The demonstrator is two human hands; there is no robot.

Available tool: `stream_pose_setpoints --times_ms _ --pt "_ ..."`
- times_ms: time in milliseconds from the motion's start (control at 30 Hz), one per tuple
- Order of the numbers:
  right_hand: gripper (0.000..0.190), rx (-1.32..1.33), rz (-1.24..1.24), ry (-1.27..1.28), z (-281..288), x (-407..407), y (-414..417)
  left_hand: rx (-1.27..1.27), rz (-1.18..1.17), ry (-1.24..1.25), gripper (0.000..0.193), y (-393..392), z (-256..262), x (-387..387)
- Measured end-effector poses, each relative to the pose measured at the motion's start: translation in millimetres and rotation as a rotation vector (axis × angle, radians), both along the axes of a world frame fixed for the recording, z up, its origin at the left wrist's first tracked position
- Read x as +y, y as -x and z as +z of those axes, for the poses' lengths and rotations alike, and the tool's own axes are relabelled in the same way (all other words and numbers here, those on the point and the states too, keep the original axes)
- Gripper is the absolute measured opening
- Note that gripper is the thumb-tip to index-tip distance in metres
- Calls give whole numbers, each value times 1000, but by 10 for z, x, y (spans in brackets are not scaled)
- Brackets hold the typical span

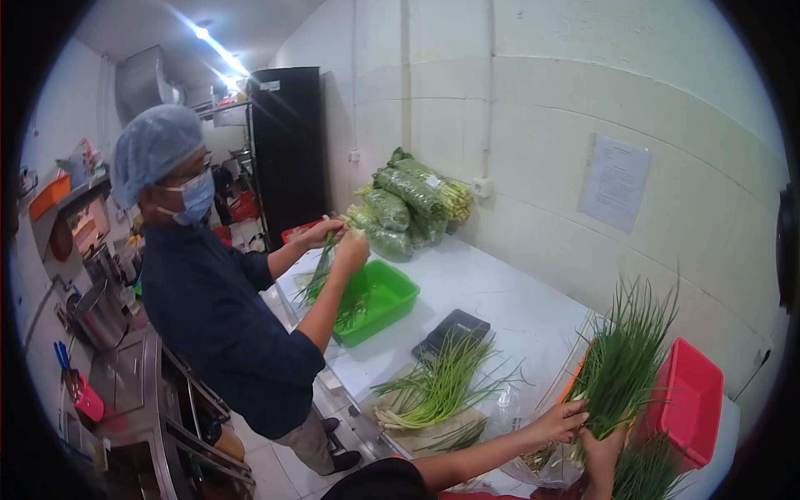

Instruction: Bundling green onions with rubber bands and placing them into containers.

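A large upright bunch of green onions (625, 356) is gripped near its lower end by my right hand (605, 444). My left hand (562, 422) touches the stems at the bunch's left side; whether its fingers pinch a stem cannot be told. Below the hands lies an open clear plastic bag (550, 469) with brownish trimmings. More green onions (650, 469) lie at the lower right. Left of my forearm, a loose pile of green onions (437, 381) rests on brown cardboard (409, 440), white ends toward the near left.
A co-worker (219, 300) in hairnet and mask holds green onions over a green basin (381, 306). A black flat device (453, 331) lies mid-table. Wrapped leafy bundles (406, 200) are stacked by the wall. A red bin (694, 400) stands at the right.
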State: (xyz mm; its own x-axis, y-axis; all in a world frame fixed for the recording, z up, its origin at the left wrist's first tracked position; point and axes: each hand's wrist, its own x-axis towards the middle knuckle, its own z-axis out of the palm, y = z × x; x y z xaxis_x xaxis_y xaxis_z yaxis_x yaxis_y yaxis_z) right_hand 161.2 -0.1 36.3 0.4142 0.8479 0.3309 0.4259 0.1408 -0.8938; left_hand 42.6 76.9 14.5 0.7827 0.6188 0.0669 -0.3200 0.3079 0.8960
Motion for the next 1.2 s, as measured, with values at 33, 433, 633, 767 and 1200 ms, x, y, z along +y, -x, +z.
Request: stream_pose_setpoints --times_ms 33,433,633,767,1200 --pt "72 -14 9 0 -31 27 40 -16 11 59 46 51 -52 -26" --pt "57 229 560 -19 -253 -119 459 97 84 -646 62 749 -107 -504" --pt "31 130 696 261 -473 -351 579 368 -126 -829 106 1025 -713 -427" --pt "19 125 653 349 -1174 -259 419 286 155 -355 76 647 -806 -694" --pt "55 -242 517 398 -1596 -280 590 225 692 -346 60 349 -1015 -763"
